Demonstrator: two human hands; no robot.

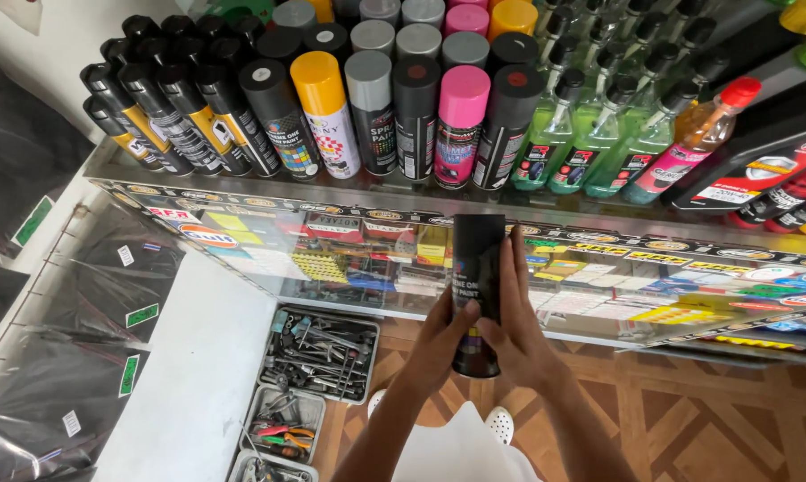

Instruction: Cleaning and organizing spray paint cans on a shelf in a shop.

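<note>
While both hands clasp it between them, left hand (440,337) and right hand (516,323), the black spray can (476,259) stands upright, below the shelf's can rows (394,107).

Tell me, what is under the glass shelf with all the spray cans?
Under the glass shelf sit stickers and small packets, and lower down, tool trays on the floor. The black spray can, in the grip of both hands, covers part of the middle.
</note>
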